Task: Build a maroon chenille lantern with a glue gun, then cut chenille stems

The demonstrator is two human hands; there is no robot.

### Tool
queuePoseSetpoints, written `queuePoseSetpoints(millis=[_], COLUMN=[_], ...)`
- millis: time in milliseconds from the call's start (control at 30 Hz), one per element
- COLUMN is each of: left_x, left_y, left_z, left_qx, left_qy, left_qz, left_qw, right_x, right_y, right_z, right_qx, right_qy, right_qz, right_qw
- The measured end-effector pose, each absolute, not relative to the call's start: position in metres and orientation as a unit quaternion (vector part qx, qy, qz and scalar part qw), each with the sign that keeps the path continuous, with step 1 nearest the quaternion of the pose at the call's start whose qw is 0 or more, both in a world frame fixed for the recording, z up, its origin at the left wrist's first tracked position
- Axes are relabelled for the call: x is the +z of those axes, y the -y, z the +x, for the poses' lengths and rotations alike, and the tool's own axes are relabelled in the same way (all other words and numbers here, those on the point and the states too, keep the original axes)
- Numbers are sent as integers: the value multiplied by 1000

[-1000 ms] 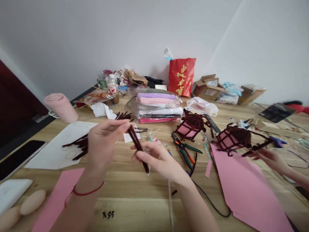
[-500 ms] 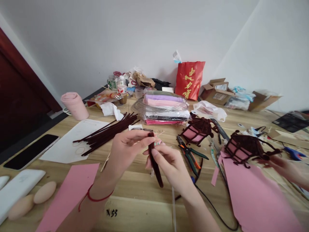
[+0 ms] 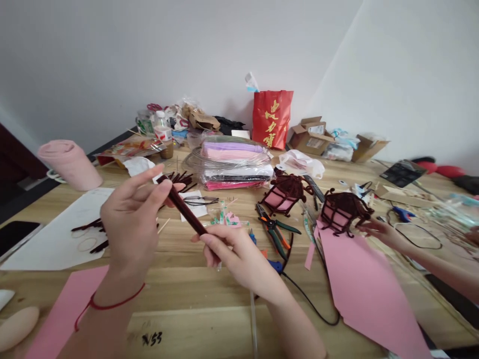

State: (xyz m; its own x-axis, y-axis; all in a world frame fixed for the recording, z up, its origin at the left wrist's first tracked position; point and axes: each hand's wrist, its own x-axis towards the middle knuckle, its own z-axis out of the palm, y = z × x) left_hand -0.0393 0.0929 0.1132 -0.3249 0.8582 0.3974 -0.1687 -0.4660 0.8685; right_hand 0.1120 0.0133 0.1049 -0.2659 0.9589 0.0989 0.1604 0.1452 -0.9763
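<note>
Item: dark brown stick (image 3: 183,205), wrapped in fuzzy pipe cleaner, held above table (image 3: 209,299).
Left hand (image 3: 130,219): fingers pinched on upper end.
Right hand (image 3: 232,252): closed round lower end.
Change: stick tilted from near-upright half second ago to slant, top leaning left; lower tip now hidden in fist. Reads as wrapping progressing.
Nearby: co-worker's hand (image 3: 381,233) touching lantern frame (image 3: 342,212); pliers (image 3: 275,230) beside.

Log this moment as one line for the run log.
left hand: pinching stick top | right hand: gripping its lower end | stick: tilted, above table | co-worker's hand: at lantern
</note>
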Motion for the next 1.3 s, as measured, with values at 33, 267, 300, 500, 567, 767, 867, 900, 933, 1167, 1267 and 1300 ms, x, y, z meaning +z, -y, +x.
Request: queuePoseSetpoints(millis=[33, 267, 300, 500, 567, 767, 867, 900, 933, 1167, 1267, 1300], left_x=[113, 121, 122, 125, 125, 124, 125, 125, 125, 123, 120, 119], left_y=[-92, -104, -109, -120, -114, -100, -103, -105, -106, -115, -121, -123], left_z=[-38, -45, -50, -69, -64, -42, -45, -47, -50, -61, -61, -60], left_qx=[722, 789, 804, 811, 801, 777, 793, 796, 798, 786, 786, 782], left_qy=[-379, -345, -334, -316, -324, -340, -332, -329, -324, -307, -291, -287], left_qz=[470, 408, 389, 369, 368, 385, 369, 366, 363, 348, 335, 330], left_qw=[339, 302, 302, 325, 344, 363, 353, 353, 355, 409, 431, 443], right_x=[105, 103, 103, 102, 101, 98, 96, 95, 94, 95, 99, 100], right_y=[-13, -11, -10, -8, -9, -11, -11, -11, -11, -12, -7, -5], right_z=[112, 117, 117, 114, 111, 109, 110, 110, 109, 103, 103, 103], right_qx=[487, 497, 491, 474, 487, 547, 558, 568, 577, 601, 560, 536], right_qy=[632, 650, 653, 646, 631, 612, 615, 613, 611, 602, 632, 651], right_qz=[-441, -457, -462, -474, -472, -409, -396, -390, -384, -328, -337, -343], right_qw=[411, 349, 344, 364, 376, 399, 391, 387, 382, 411, 417, 414])
